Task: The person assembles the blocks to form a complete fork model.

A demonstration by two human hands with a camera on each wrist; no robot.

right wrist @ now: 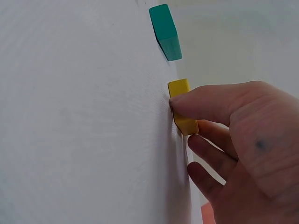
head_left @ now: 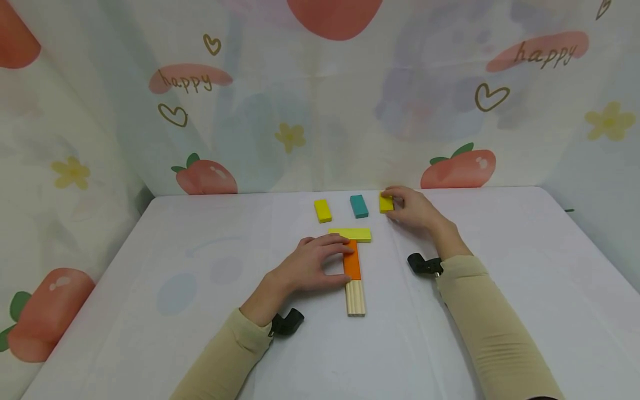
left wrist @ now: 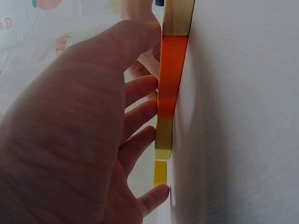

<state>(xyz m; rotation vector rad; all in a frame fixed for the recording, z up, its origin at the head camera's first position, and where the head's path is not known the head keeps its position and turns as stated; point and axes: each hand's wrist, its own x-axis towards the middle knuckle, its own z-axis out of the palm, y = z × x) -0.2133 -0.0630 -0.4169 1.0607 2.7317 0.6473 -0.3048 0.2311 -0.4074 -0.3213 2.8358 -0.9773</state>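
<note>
At the back of the table my right hand [head_left: 412, 208] pinches a yellow block [right wrist: 180, 86] between thumb and fingers. My left hand [head_left: 315, 264] lies along the left side of an orange block [head_left: 352, 261], its fingers fairly straight and the tips touching that block. The thumb tip meets the row where the orange block joins a plain, ridged wooden block [head_left: 355, 299]. Across the far end of the orange block lies a yellow-green block [head_left: 357, 234], so these pieces form a T.
Behind the T lie a second yellow block [head_left: 323, 211] and a teal block [head_left: 359, 206], apart from each other. The white table [head_left: 210, 344] ends at a printed cloth [head_left: 310, 111] hanging behind it. A wrist camera [head_left: 287, 322] sits on each arm.
</note>
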